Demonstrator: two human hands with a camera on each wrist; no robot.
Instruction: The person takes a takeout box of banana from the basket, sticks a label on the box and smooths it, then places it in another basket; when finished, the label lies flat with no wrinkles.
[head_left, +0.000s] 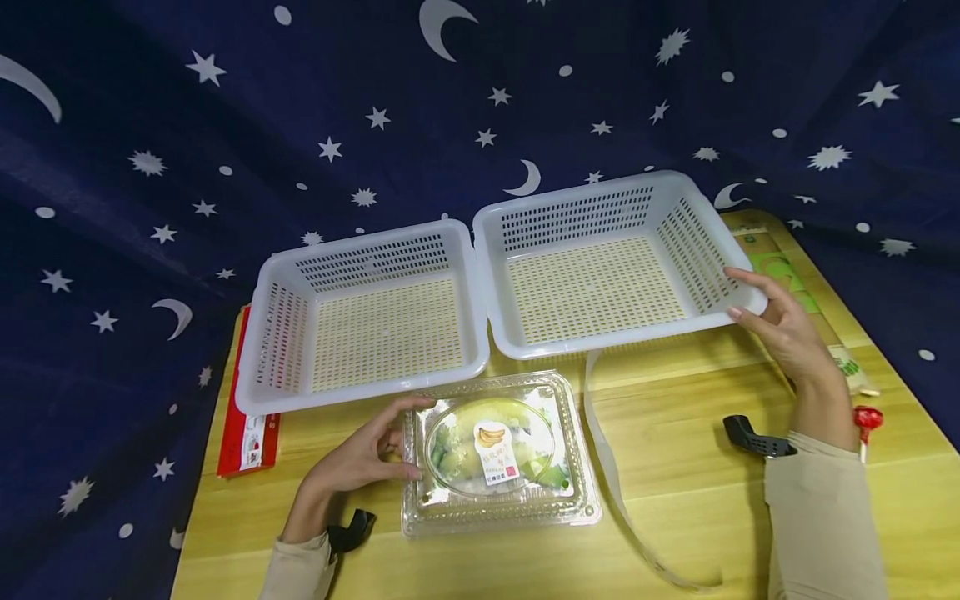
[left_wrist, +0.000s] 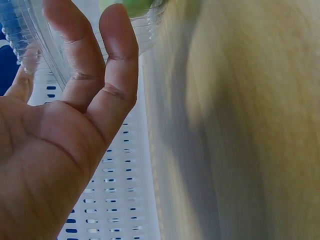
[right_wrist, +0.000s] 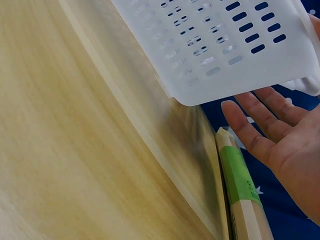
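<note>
A clear plastic clamshell box [head_left: 450, 500] lies on the wooden table, with yellow and green contents under a banana-picture label. At its left side my left hand [head_left: 360, 454] grips the edge, thumb at the near part and index finger further back. In the left wrist view, two fingers [left_wrist: 120, 60] lie against the clear box [left_wrist: 55, 45]. My right hand [head_left: 787, 333] holds the near right corner of the right white basket [head_left: 600, 340] by its rim. Seen from the right wrist, its other fingers extend loosely beside the basket [right_wrist: 220, 80]. Both baskets' floors are bare.
The left white basket [head_left: 367, 396] stands against the right one, overlapping a red package [head_left: 258, 433]. A pale strap [head_left: 611, 475] runs along the table right of the box. A green-and-tan package [head_left: 783, 271] and a red lollipop [head_left: 867, 419] lie at right. A starry dark cloth [head_left: 420, 150] hangs behind.
</note>
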